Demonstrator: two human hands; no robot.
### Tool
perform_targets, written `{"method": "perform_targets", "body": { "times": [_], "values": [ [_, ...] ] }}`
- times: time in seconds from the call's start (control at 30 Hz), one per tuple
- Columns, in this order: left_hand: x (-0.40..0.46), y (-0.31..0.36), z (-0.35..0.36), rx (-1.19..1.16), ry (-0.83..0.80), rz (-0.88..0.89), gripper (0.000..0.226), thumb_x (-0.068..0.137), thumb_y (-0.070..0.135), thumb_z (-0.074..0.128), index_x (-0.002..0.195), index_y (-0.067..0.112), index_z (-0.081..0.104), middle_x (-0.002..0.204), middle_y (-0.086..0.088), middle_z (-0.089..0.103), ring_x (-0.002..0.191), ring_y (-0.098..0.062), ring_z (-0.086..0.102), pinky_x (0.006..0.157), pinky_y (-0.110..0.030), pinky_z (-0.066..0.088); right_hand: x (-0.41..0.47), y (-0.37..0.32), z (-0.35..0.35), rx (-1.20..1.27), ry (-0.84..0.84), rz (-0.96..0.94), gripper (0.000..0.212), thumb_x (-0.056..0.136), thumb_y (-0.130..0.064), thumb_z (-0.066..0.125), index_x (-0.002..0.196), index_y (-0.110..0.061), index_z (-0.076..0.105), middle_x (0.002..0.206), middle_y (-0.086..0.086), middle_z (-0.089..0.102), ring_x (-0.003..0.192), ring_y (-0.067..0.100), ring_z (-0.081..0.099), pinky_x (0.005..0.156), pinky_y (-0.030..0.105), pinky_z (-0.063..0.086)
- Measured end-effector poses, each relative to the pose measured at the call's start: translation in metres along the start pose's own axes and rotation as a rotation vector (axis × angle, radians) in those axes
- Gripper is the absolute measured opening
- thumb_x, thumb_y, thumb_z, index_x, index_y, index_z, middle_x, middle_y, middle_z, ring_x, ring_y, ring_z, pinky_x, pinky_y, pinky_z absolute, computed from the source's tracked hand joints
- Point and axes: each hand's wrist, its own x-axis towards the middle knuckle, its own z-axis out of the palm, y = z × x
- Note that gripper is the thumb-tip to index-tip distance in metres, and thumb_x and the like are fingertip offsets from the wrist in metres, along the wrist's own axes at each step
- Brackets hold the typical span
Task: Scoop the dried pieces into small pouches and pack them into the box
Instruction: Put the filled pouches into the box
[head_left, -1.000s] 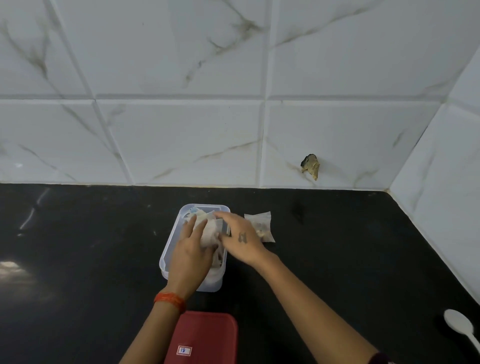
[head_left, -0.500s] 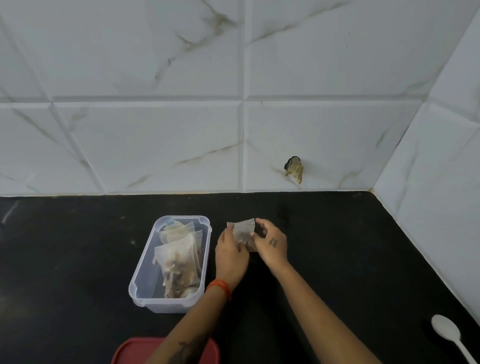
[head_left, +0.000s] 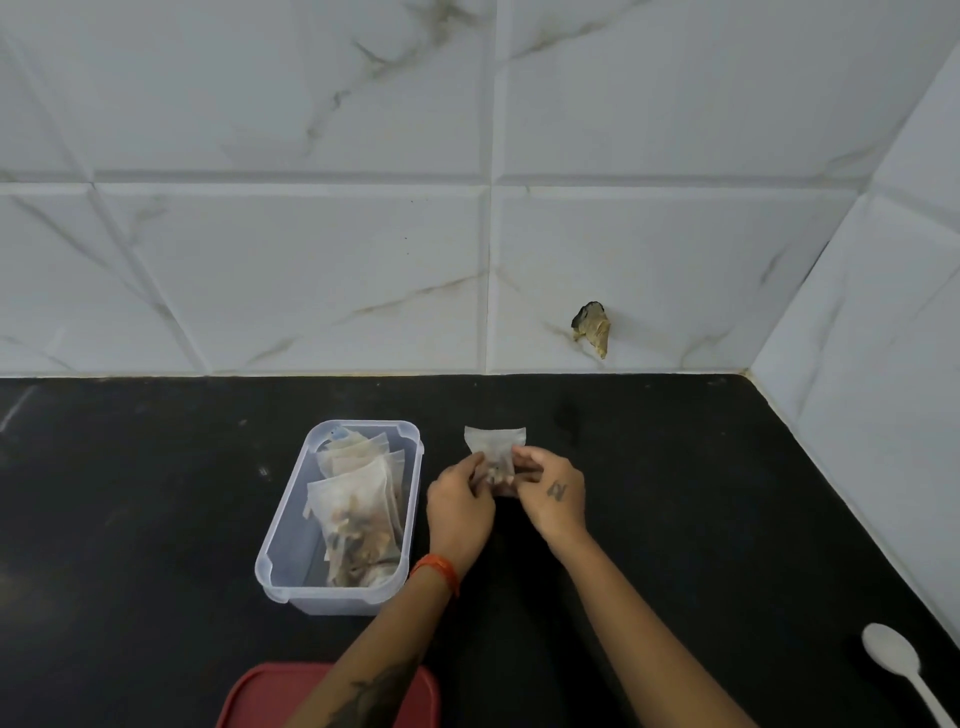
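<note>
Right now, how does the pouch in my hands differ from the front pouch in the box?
The held pouch is pinched between left hand and right hand above the counter; the front pouch leans inside the clear box. The held one looks smaller, its contents mostly hidden by fingers. Both are translucent and hold dried pieces.

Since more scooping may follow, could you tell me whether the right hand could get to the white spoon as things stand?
Probably yes: the spoon lies uncovered on the counter, but the right hand must first release the pouch.
</note>
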Motion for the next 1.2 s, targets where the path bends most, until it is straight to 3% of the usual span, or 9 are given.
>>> {"method": "perform_targets", "body": {
  "times": [0.1,0.27,0.47,0.67,0.83,0.97,1.07,1.13,1.2],
  "values": [
    [-0.016,0.017,-0.013,0.017,0.093,0.142,0.037,0.089,0.005,0.054,0.126,0.011,0.059,0.122,-0.008,0.062,0.114,-0.022,0.055,0.101,-0.033,0.043,-0.018,-0.016,-0.01,0.065,0.057,-0.087,0.039,0.083,0.001,0.066,0.119,-0.014,0.064,0.105,-0.006,0.067,0.082,-0.002,0.058,0.065,-0.001,0.044],
    [-0.047,0.029,-0.058,0.016,0.265,0.319,0.031,0.089,0.008,0.058,0.12,0.014,0.064,0.105,-0.001,0.068,0.095,-0.016,0.061,0.084,-0.029,0.05,-0.051,-0.05,-0.006,0.15,0.067,-0.264,0.041,0.081,0.001,0.068,0.119,-0.013,0.064,0.102,-0.01,0.065,0.078,-0.008,0.058,0.069,0.0,0.046],
    [-0.08,0.008,-0.116,0.049,0.389,0.221,0.026,0.09,0.011,0.061,0.114,0.014,0.066,0.091,-0.001,0.069,0.071,0.001,0.058,0.063,-0.002,0.041,-0.084,-0.075,0.03,0.124,-0.071,-0.382,0.04,0.081,0.001,0.067,0.118,-0.013,0.066,0.105,-0.005,0.069,0.083,-0.001,0.065,0.079,0.013,0.053],
    [-0.087,-0.022,-0.144,0.324,0.281,0.16,0.027,0.088,0.015,0.062,0.114,0.016,0.066,0.096,-0.004,0.073,0.084,-0.018,0.066,0.072,-0.023,0.042,-0.099,-0.08,0.054,-0.201,-0.163,-0.486,0.036,0.085,-0.003,0.058,0.12,-0.01,0.064,0.109,0.009,0.07,0.1,0.02,0.066,0.089,0.027,0.052],
    [-0.077,-0.027,-0.151,0.633,0.249,0.191,0.028,0.086,0.026,0.063,0.113,0.018,0.067,0.099,-0.002,0.07,0.096,-0.026,0.058,0.076,-0.036,0.045,-0.099,-0.092,0.057,-0.591,-0.262,-0.661,0.021,0.091,-0.023,0.059,0.103,-0.012,0.071,0.097,0.008,0.069,0.091,0.021,0.063,0.072,0.023,0.044],
    [-0.069,-0.033,-0.158,0.54,0.149,0.325,0.042,0.077,0.01,0.072,0.118,0.008,0.064,0.116,-0.014,0.063,0.1,-0.035,0.062,0.078,-0.04,0.05,-0.096,-0.088,0.06,-0.543,-0.167,-0.725,0.022,0.087,-0.018,0.062,0.105,-0.009,0.07,0.102,0.009,0.069,0.1,0.025,0.059,0.077,0.03,0.049],
    [-0.06,-0.037,-0.16,0.626,-0.05,0.357,0.052,0.091,0.016,0.054,0.141,0.01,0.041,0.147,-0.009,0.04,0.134,-0.029,0.04,0.111,-0.04,0.027,-0.089,-0.085,0.062,-0.527,-0.294,-0.708,0.038,0.085,-0.024,0.064,0.122,-0.014,0.061,0.124,0.006,0.061,0.118,0.024,0.052,0.095,0.035,0.046],
    [-0.054,-0.04,-0.161,0.787,-0.21,0.312,0.057,0.096,0.033,0.025,0.149,0.013,0.022,0.156,-0.005,0.022,0.144,-0.023,0.019,0.118,-0.038,0.006,-0.085,-0.083,0.063,-0.591,-0.402,-0.671,0.045,0.089,-0.028,0.06,0.131,-0.013,0.052,0.136,0.007,0.052,0.128,0.024,0.042,0.107,0.035,0.034],
    [-0.053,-0.042,-0.161,0.926,-0.271,0.327,0.085,0.076,0.047,-0.008,0.15,0.014,0.014,0.158,-0.004,0.014,0.146,-0.023,0.013,0.117,-0.039,-0.001,-0.082,-0.082,0.065,-0.675,-0.448,-0.666,0.048,0.092,-0.03,0.053,0.137,-0.013,0.045,0.14,0.008,0.048,0.132,0.024,0.038,0.113,0.036,0.023]
  ]
}}
